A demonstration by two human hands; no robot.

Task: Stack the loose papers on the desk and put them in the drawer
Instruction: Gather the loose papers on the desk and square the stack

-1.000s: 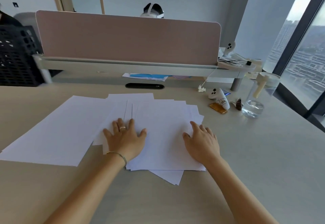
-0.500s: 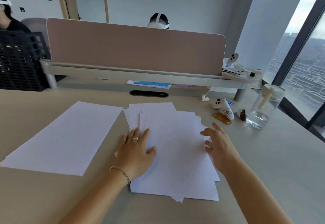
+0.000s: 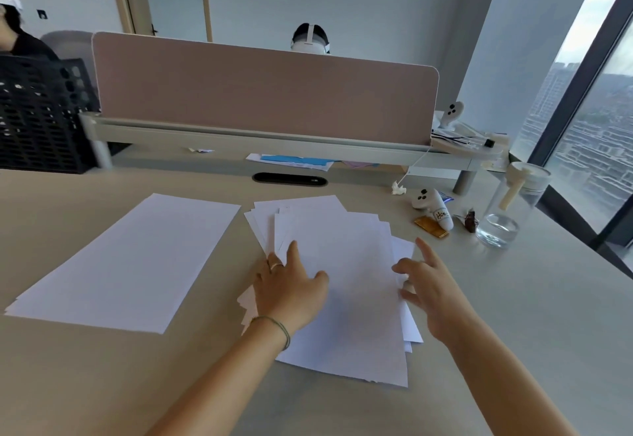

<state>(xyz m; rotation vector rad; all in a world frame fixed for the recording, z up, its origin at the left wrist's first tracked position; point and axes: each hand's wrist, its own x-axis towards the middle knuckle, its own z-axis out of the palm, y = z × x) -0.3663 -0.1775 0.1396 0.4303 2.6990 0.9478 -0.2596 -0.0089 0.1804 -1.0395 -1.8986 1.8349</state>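
A clear glass jar (image 3: 507,216) with a little water stands at the right of the pale wooden desk (image 3: 513,298), near a white controller (image 3: 432,206). The messy pile of white papers (image 3: 342,281) lies in the middle, long side pointing away. One white sheet (image 3: 126,261) lies apart, left. The left hand (image 3: 291,285) presses flat on the pile; the right hand (image 3: 431,288), fingers spread, touches its right edge, grasping nothing.

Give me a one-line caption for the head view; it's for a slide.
Left hand flat on a fanned pile of papers, right hand at its edge, one sheet apart.
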